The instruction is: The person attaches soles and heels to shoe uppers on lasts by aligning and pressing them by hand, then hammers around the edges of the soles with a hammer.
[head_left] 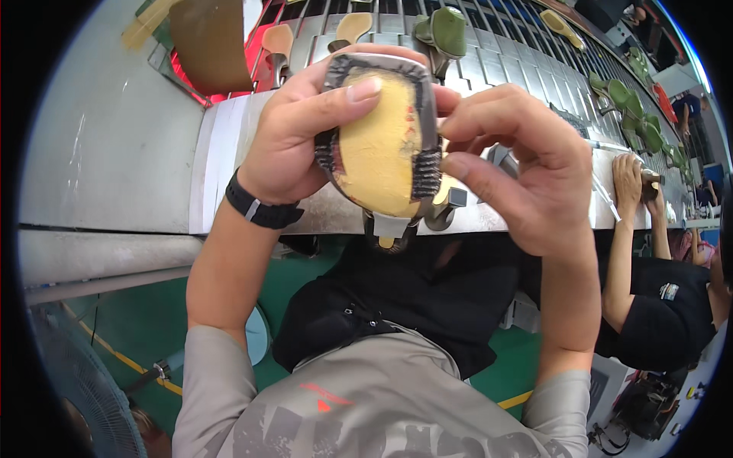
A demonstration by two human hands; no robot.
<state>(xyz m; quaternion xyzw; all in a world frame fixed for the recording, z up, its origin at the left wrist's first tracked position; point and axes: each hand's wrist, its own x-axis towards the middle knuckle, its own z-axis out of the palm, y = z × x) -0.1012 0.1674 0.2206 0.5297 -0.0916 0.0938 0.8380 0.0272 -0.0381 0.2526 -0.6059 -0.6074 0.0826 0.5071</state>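
Note:
My left hand is closed round a shoe upper on a last, its thumb lying on the yellow sole side. A dark, pleated edge of the upper wraps over the rim of that yellow face. At the right side of the shoe, my right hand is closed, thumb and forefinger bent toward each other at the edge. Whatever sits between those fingertips is too small to make out. Just below the shoe shows a grey and black metal fitting, partly covered by it.
Beyond my hands runs a slatted metal conveyor carrying beige lasts and green shoe uppers. A co-worker's hands work at the right on the same bench. A fan stands lower left.

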